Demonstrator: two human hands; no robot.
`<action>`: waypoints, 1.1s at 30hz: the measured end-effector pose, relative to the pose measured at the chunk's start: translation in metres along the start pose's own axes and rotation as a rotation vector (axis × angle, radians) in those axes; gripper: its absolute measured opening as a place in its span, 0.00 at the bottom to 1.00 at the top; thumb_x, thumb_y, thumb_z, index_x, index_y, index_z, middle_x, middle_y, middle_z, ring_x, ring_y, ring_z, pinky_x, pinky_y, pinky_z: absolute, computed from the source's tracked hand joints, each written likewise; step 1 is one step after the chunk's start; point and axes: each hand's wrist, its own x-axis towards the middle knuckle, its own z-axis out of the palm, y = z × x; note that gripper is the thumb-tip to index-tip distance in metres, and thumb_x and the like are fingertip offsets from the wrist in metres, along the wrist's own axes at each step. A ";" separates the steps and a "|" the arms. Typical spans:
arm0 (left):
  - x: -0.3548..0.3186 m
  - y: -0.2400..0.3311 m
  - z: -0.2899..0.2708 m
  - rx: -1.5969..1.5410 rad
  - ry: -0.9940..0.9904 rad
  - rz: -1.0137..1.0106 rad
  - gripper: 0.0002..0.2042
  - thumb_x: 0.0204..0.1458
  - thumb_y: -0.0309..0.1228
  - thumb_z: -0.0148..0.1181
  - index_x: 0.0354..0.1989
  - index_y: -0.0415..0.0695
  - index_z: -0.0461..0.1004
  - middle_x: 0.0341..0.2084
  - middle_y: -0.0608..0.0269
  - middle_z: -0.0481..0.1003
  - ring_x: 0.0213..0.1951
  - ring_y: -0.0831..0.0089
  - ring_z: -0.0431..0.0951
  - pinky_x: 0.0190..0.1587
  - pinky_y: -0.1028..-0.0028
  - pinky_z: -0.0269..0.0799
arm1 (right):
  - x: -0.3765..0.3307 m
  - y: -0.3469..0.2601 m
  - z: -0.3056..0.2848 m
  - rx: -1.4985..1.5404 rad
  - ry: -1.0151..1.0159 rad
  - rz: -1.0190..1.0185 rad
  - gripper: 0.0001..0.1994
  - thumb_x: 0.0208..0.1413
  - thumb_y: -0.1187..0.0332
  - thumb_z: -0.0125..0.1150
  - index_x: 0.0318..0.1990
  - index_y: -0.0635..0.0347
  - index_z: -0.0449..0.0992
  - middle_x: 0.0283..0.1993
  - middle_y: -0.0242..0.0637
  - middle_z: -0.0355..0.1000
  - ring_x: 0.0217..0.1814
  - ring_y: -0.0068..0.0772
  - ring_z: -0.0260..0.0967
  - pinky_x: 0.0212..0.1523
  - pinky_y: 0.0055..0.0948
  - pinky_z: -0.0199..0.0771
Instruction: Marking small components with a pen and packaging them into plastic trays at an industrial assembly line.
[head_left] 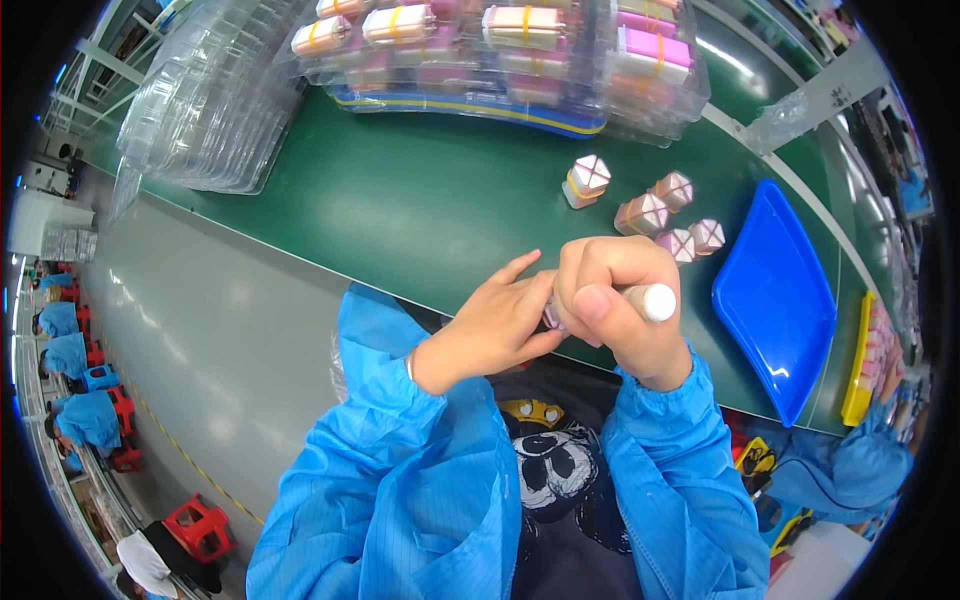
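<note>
My right hand (622,305) is closed in a fist round a white stick-like thing (657,302). Its round, blunt end sticks out beside the thumb; the rest is hidden in the fist. Against it, at the table's near edge, my left hand (497,322) has its thumb and fingers about a small pinkish-white piece (551,314), mostly covered by both hands. Just beyond the right hand stand several small white and pink blocks with cross-marked tops, among them a banded block (641,214). Another block (586,181) stands apart, with an orange band round it.
A blue tray (775,310) lies at the right on the green table (400,190). Clear plastic trays (640,105) with banded pink and white blocks are piled at the back, beside stacked clear trays (215,100). A yellow tray (858,385) is farther right, near another person's sleeve (840,465).
</note>
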 end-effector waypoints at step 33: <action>-0.002 -0.002 -0.001 0.048 -0.019 0.056 0.17 0.52 0.34 0.62 0.48 0.44 0.68 0.38 0.58 0.78 0.48 0.57 0.76 0.67 0.50 0.53 | -0.003 0.023 0.007 -0.251 0.056 -0.095 0.18 0.58 0.72 0.59 0.17 0.63 0.61 0.15 0.34 0.53 0.16 0.27 0.48 0.18 0.30 0.49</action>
